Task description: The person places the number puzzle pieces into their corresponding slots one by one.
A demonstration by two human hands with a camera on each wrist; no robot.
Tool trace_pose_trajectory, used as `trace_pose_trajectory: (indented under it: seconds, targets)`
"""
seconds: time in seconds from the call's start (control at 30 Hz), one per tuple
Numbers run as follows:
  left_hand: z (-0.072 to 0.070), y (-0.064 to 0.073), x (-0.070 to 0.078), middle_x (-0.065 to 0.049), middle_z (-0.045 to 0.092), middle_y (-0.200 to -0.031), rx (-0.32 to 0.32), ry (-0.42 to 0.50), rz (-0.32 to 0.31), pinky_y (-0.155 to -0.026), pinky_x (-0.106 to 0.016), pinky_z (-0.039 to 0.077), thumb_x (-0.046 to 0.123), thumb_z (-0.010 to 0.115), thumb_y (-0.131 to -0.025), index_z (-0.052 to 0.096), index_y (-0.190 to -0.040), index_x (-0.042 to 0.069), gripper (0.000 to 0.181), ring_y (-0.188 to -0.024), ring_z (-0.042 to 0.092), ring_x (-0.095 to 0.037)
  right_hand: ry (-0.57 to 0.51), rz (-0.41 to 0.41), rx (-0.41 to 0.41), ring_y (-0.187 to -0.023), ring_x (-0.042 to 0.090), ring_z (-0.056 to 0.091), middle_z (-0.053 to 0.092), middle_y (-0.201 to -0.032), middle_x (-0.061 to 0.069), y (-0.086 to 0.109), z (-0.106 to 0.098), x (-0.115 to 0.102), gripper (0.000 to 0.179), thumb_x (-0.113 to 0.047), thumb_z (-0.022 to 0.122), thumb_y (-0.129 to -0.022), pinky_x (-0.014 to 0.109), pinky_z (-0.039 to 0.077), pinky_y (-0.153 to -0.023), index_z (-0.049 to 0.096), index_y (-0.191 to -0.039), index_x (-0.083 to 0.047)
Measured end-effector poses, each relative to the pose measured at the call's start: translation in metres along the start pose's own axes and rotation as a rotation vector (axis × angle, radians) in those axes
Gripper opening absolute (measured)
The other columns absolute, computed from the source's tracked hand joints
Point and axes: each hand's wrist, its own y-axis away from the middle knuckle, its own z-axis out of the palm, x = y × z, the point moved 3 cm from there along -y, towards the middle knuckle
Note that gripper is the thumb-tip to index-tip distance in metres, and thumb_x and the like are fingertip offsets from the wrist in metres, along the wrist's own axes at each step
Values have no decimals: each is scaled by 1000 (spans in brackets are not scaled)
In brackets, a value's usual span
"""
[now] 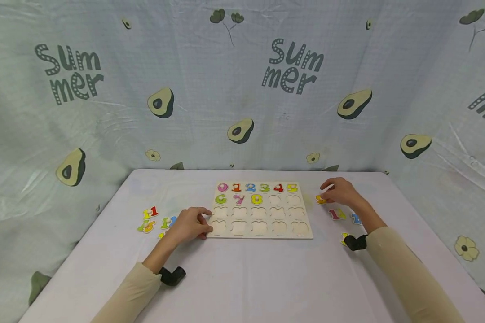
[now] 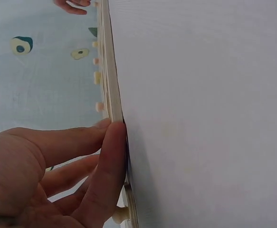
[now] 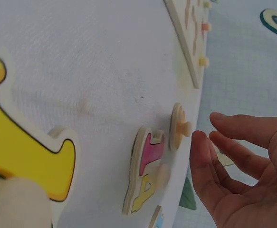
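A wooden number puzzle board (image 1: 260, 236) lies on the table, with number pieces 0 to 8 set in its upper rows and bare recesses below. My left hand (image 1: 189, 224) holds the board's left side; in the left wrist view, thumb and fingers pinch its edge (image 2: 113, 90). On the right, my right hand (image 1: 340, 192) hovers at a small orange number piece (image 1: 319, 199). The right wrist view shows that piece's knob (image 3: 184, 128) just short of the fingertips, thumb and fingers parted with nothing between them.
Left of the board lie several loose number pieces, among them an 11 (image 1: 150, 212) and a blue-and-green one (image 1: 169, 222). Near my right forearm are a pink-and-green piece (image 1: 337, 214), a blue piece (image 1: 356, 219) and a yellow piece (image 3: 33, 156). A printed curtain (image 1: 202, 143) hangs behind the table.
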Motion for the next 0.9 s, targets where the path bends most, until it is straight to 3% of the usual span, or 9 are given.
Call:
trace_pose_trajectory:
  seconds: [0.3, 0.67, 0.9]
  targets:
    - [2, 2, -3, -8, 66, -82, -11, 27, 43, -60, -26, 54, 6, 77, -89, 73, -118, -1, 30, -57, 66, -12, 66, 21, -11, -81, 17, 69, 72, -112, 24, -12, 7, 12, 34, -16, 72, -93, 28, 57, -72, 69, -118, 7]
    - [1, 4, -1, -5, 68, -75, -5, 38, 35, -60, -25, 54, 6, 74, -91, 78, -101, 3, 11, -57, 65, -12, 59, 15, -21, -76, 14, 67, 72, -106, 23, -12, 9, 15, 30, -14, 73, -92, 26, 57, -69, 71, -112, 7]
    - [2, 4, -2, -5, 67, -75, -6, 46, 11, -60, -26, 55, 6, 74, -92, 79, -101, 3, 11, -58, 64, -12, 77, -1, -5, -74, 13, 66, 74, -104, 22, -12, 9, 18, 29, -15, 73, -92, 25, 55, -68, 72, -111, 8]
